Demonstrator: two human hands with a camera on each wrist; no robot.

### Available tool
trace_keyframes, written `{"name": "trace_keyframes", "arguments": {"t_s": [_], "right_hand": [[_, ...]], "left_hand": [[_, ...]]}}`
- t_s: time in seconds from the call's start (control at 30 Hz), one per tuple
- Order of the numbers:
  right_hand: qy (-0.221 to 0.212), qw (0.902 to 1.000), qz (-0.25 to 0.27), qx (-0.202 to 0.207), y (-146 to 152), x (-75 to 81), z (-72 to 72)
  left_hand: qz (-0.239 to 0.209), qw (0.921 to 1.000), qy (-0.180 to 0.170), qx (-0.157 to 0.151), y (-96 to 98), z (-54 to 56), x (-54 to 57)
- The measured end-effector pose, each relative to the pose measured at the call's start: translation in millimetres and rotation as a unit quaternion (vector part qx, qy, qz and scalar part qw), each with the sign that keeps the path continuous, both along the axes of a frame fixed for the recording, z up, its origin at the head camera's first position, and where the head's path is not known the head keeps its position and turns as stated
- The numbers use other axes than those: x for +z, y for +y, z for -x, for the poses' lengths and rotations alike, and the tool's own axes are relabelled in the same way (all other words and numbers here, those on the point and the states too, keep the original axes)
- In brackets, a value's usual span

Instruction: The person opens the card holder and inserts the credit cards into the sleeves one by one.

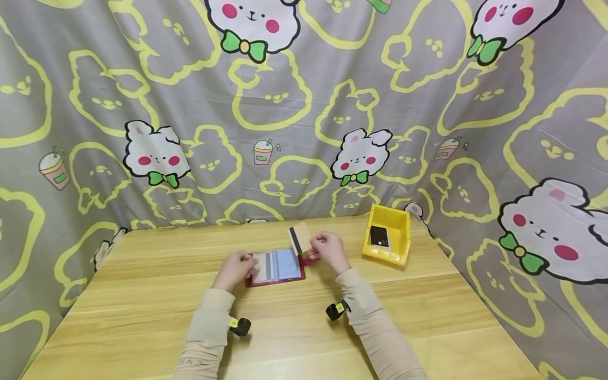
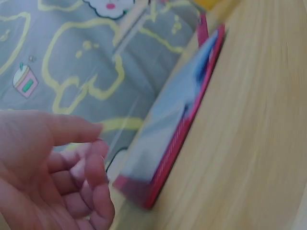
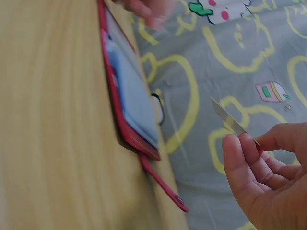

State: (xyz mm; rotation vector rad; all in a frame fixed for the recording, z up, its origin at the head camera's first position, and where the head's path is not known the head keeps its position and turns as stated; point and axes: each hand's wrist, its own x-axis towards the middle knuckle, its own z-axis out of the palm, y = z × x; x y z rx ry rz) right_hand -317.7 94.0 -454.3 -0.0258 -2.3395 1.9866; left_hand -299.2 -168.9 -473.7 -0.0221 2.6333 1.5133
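A red card holder [image 1: 302,274] lies spread on the wooden table, with pale blue and clear plastic sleeves inside and a strap with a snap [image 3: 165,184] at its right side. My right hand [image 1: 329,249] pinches a beige card [image 1: 300,237] with a dark stripe, raised above the holder's right edge. In the right wrist view the card [image 3: 229,119] appears nearly edge-on between thumb and fingers. At the holder's left edge, my left hand [image 1: 237,268] has thumb and index finger pinched together at a thin clear sleeve [image 2: 125,120], its other fingers curled.
A yellow bin [image 1: 402,237] stands at the back right of the table [image 1: 285,338], with a black card [image 1: 379,236] and a paler one under it inside. A grey patterned curtain [image 1: 304,116] hangs behind the table and along its sides. Each wrist carries a small black camera.
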Motion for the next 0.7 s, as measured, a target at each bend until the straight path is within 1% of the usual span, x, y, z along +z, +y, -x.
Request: {"name": "trace_keyframes", "arguments": {"t_s": [0.03,0.1,0.17,0.23,0.33,0.37,0.5,0.6,0.7], "right_hand": [[-0.007,0.9999,0.003,0.007,-3,-1.2,-1.0],[-0.016,0.9996,0.012,0.021,-7,-3.9,-2.6],[-0.025,0.9990,0.018,0.032,-12,-5.8,-4.3],[-0.032,0.9982,0.023,0.046,-16,-7.8,-5.8],[-0.036,0.9966,0.027,0.068,-21,-9.8,-8.6],[-0.034,0.9961,0.027,0.077,-22,-10.2,-9.9],[-0.024,0.9945,0.020,0.099,-27,-10.0,-14.8],[-0.022,0.9942,0.020,0.103,-28,-9.6,-16.3],[-0.021,0.9937,0.017,0.109,-29,-10.9,-16.2]], "left_hand": [[-0.029,0.9995,0.002,0.010,2.8,0.9,0.2],[-0.086,0.9959,-0.004,0.026,8.9,2.2,0.2],[-0.133,0.9905,-0.018,0.027,14.9,2.0,-0.8],[-0.170,0.9845,-0.037,0.024,20.5,1.3,-2.5],[-0.205,0.9770,-0.058,0.009,28.6,-0.1,-4.7],[-0.215,0.9745,-0.063,0.009,30.9,-0.5,-5.2],[-0.250,0.9660,-0.067,0.005,37.1,-1.0,-5.2],[-0.266,0.9617,-0.067,0.009,37.9,-1.3,-4.2],[-0.275,0.9591,-0.068,0.010,38.2,-1.6,-3.8]]}}
